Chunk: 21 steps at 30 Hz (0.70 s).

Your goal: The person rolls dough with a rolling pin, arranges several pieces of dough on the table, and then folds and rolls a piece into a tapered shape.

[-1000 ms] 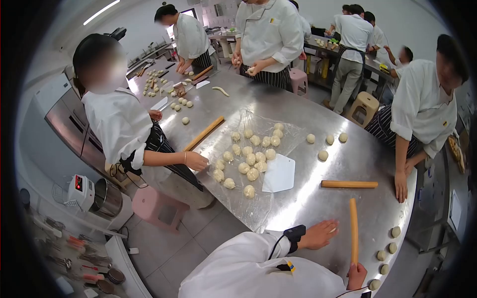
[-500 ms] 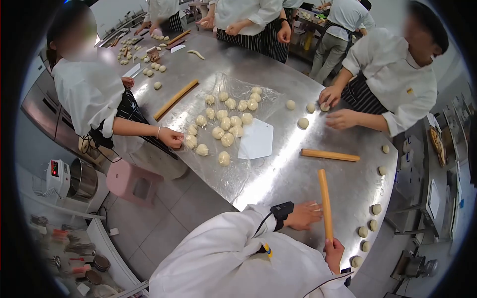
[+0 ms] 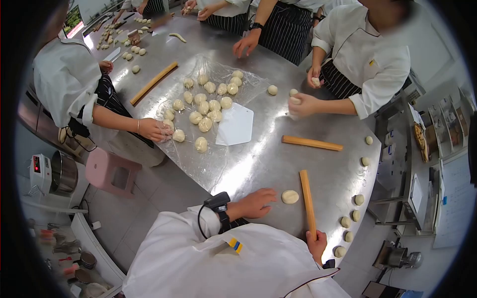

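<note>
My right hand (image 3: 316,246) is closed around the near end of a wooden rolling pin (image 3: 307,201), which points away from me over the steel table. Just left of the pin lies a flattened dough disc (image 3: 290,197). My left hand (image 3: 258,202) is beside that disc, apart from it, open with its fingers stretched towards it and nothing in them. To my right, several dough balls (image 3: 345,222) follow the table's edge. A second rolling pin (image 3: 312,143) rests crosswise farther up.
Several dough balls (image 3: 195,117) lie with plastic film (image 3: 223,161) by a white scraper (image 3: 242,130). A co-worker's hand (image 3: 155,129) touches the film at left; another co-worker's hand (image 3: 303,106) holds dough at right. A third rolling pin (image 3: 154,83) and a pink stool (image 3: 112,171) are leftward.
My left hand has moved left, away from the rolling pin, and the dough disc now shows between them. The co-worker at right has lifted dough in a hand. The whole view has shifted.
</note>
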Motion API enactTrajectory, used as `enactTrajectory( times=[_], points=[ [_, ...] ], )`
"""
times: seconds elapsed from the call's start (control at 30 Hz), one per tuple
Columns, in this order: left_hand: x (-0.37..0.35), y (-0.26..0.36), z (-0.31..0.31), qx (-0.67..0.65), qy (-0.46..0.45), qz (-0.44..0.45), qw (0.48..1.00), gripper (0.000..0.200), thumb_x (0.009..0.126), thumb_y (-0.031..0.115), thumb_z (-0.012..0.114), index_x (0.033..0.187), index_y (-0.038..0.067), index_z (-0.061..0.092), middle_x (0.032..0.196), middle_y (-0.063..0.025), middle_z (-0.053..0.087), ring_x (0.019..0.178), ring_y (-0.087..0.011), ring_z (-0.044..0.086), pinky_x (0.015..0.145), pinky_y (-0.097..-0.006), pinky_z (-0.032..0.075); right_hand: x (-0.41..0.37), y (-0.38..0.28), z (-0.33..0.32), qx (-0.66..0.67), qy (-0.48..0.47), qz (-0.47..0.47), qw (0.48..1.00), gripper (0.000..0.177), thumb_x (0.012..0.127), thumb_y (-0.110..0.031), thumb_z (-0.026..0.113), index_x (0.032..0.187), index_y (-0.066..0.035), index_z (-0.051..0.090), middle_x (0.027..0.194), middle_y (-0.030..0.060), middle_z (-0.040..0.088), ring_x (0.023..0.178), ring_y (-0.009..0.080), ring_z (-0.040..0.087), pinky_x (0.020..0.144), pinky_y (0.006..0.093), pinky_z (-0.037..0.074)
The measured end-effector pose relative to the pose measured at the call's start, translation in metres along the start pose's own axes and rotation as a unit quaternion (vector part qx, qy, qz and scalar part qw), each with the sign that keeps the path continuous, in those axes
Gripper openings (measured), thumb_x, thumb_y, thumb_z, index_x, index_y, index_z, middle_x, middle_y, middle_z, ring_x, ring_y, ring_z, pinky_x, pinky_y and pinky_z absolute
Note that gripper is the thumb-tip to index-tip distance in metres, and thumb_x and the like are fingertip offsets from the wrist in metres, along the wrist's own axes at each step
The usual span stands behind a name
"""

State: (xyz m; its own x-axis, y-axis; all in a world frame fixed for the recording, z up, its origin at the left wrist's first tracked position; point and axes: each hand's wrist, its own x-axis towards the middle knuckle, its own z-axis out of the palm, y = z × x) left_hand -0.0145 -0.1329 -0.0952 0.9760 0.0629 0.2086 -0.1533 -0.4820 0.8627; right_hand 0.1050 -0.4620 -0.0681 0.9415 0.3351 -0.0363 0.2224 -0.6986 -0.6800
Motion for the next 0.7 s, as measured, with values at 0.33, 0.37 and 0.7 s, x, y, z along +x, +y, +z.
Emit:
enactTrajectory(
  times=[0.33,0.37,0.7],
  points=[
    [-0.029,-0.006,-0.141,0.444,0.336,-0.225,0.8,0.075,0.084,0.039,0.065,0.137,-0.011,0.043,0.147,-0.0314,0.036,0.141,-0.0453,0.028,0.117,-0.0533,0.021,-0.001,-0.003,0.005,-0.131,0.048,-0.111,0.984,0.032,0.077,-0.021,0.076,0.096,-0.001,0.061,0.094,0.0159,0.055,0.089,0.0353,0.055,0.081,0.0438,0.046],
    [-0.033,-0.019,-0.149,0.457,0.339,-0.218,0.793,0.075,0.084,0.039,0.065,0.137,-0.011,0.043,0.147,-0.0314,0.036,0.141,-0.0453,0.028,0.117,-0.0533,0.021,-0.001,0.005,0.009,-0.129,0.059,-0.123,0.982,0.031,0.076,-0.021,0.076,0.094,-0.001,0.06,0.092,0.0158,0.055,0.087,0.0355,0.055,0.08,0.0444,0.046],
    [-0.07,-0.04,-0.15,0.415,0.2,-0.213,0.862,0.08,0.087,0.047,0.061,0.138,-0.011,0.041,0.15,-0.0306,0.033,0.142,-0.0444,0.028,0.116,-0.0528,0.021,0.003,0.006,0.03,-0.137,0.141,-0.095,0.976,0.025,0.074,-0.011,0.07,0.092,0.0,0.057,0.089,0.0147,0.054,0.083,0.0324,0.054,0.077,0.0425,0.045]
  ],
)
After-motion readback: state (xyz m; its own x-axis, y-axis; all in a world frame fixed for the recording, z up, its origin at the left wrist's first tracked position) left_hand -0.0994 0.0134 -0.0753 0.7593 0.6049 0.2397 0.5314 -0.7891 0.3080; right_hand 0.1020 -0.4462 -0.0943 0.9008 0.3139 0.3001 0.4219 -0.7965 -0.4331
